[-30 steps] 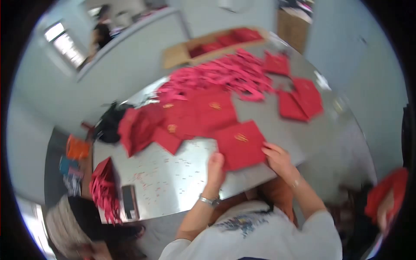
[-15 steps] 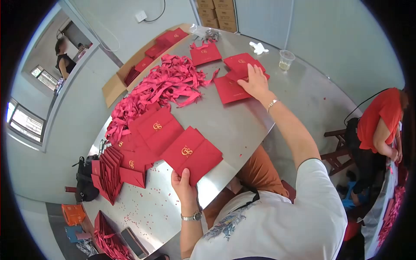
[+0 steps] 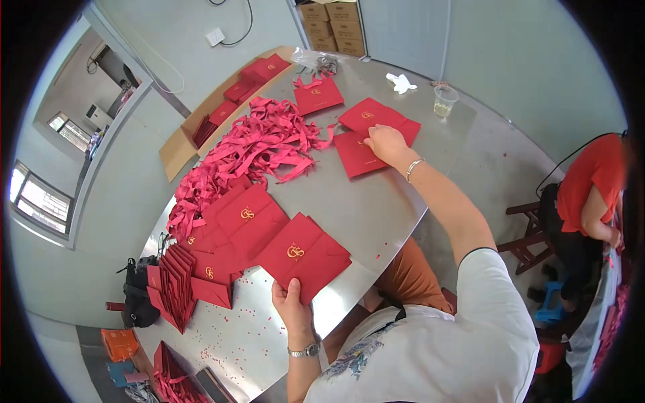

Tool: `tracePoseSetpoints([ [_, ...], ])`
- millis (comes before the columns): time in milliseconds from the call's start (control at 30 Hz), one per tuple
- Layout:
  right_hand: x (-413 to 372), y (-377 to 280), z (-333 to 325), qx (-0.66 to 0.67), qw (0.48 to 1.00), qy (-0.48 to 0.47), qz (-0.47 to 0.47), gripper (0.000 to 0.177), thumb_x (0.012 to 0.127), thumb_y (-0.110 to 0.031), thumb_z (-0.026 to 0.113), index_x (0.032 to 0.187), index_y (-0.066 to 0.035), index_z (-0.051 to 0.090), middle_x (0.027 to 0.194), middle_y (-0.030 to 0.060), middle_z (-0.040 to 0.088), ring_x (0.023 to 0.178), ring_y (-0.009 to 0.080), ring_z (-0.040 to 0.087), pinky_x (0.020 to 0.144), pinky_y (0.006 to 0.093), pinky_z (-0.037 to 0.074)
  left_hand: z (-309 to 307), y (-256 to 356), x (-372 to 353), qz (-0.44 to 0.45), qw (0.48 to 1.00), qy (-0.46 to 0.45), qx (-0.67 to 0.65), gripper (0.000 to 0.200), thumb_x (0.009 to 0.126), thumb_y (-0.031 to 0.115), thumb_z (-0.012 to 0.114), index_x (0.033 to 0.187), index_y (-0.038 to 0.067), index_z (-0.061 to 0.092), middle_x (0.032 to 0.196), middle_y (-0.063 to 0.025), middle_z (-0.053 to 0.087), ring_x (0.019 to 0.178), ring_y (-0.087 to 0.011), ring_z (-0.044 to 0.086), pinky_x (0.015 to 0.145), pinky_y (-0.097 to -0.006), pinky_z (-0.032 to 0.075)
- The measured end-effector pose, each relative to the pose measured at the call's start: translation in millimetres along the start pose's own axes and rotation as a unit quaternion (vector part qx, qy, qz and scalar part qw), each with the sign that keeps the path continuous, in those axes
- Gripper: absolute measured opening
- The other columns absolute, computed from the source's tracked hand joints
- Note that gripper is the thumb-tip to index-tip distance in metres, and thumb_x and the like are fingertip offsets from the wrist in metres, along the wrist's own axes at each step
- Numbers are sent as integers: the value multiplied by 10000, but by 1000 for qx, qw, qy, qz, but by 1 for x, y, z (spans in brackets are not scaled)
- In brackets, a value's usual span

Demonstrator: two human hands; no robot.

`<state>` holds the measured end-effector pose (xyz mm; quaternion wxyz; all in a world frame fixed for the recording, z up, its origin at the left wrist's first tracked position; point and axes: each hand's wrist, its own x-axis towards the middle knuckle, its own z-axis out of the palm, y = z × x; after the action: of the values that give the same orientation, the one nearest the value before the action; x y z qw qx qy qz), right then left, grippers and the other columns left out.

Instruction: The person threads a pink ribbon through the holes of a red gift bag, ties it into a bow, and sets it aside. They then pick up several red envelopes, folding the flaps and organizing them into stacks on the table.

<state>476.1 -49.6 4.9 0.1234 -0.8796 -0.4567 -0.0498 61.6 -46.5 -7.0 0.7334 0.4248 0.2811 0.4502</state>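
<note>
Near the table's front edge, my left hand grips the lower edge of a flat red paper bag with a gold logo, thumb on top; another layer shows behind it. My right hand is stretched to the far right, its fingers curled in at the edge of a red paper bag. Its fingertips are partly hidden. Another red bag with a gold logo lies just behind that hand. Left of my left hand, more flat red bags overlap on the table.
A heap of red ribbons covers the table's back left. Behind it stands a cardboard box of red bags. Folded bags stand at left. A plastic cup and white tissue sit at the back. A person in red works at right.
My right hand has drawn slightly back toward me, its spread fingers now curled in at the bag. My left hand keeps its grip. The camera view has shifted a little.
</note>
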Motion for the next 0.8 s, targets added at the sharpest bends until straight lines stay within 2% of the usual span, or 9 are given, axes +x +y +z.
tracePoseSetpoints([
  [133,-17,12,-7,4,998,42,-43,299,880,-288,575,946,2,614,1057,183,641,1054,307,593,873,401,488,-1,-1,-1,-5,1000,13,6,298,900,44,571,1169,-59,495,1137,-141,601,1000,-195,593,905,-316,482],
  [233,-26,20,-17,29,990,110,-80,240,887,-268,559,937,-43,627,981,144,661,946,290,633,798,403,515,0,-1,-2,-3,1000,6,8,297,903,33,555,1176,-63,491,1139,-142,600,999,-191,593,904,-314,481],
  [333,-27,29,-44,-74,974,214,-12,155,917,-223,514,910,-144,647,875,83,677,750,278,661,609,397,529,-2,-1,-3,-3,1000,7,7,293,904,32,553,1175,-62,492,1141,-142,599,999,-190,595,905,-316,481],
  [400,-22,43,-64,-4,930,359,73,169,918,-234,526,933,-134,661,888,113,673,733,274,658,606,382,522,0,0,-2,-1,1000,6,3,291,905,31,552,1175,-61,493,1143,-142,599,1000,-191,595,906,-318,481],
  [467,-24,45,-90,218,854,425,206,217,916,-247,552,990,-75,663,848,116,677,647,210,643,561,333,507,3,2,-4,-10,1000,14,4,289,906,27,549,1176,-59,494,1143,-138,601,1002,-192,597,909,-319,479],
  [500,-20,53,-92,421,783,390,238,277,917,-246,576,1022,-1,651,811,71,665,607,113,584,515,258,472,4,2,-4,-2,1000,14,10,287,907,23,545,1179,-57,496,1142,-134,602,1005,-192,595,911,-318,478],
  [533,-25,49,-98,419,784,392,239,277,917,-246,576,1022,-1,651,811,71,665,607,113,584,515,258,472,4,1,-3,-4,1000,12,8,287,907,23,545,1179,-57,496,1142,-134,602,1005,-192,595,911,-318,478],
  [600,-35,37,-106,599,675,354,245,281,929,-227,574,996,37,643,797,17,635,609,55,530,486,210,440,2,0,-3,-8,1000,19,10,289,908,23,543,1182,-56,497,1143,-132,602,1006,-187,592,907,-314,478],
  [800,-46,24,-104,630,655,351,225,252,926,-218,576,972,19,648,811,27,642,597,61,529,497,194,428,-4,-4,-2,-8,1000,17,15,312,904,27,555,1197,-59,491,1145,-133,600,1007,-184,589,906,-310,475],
])
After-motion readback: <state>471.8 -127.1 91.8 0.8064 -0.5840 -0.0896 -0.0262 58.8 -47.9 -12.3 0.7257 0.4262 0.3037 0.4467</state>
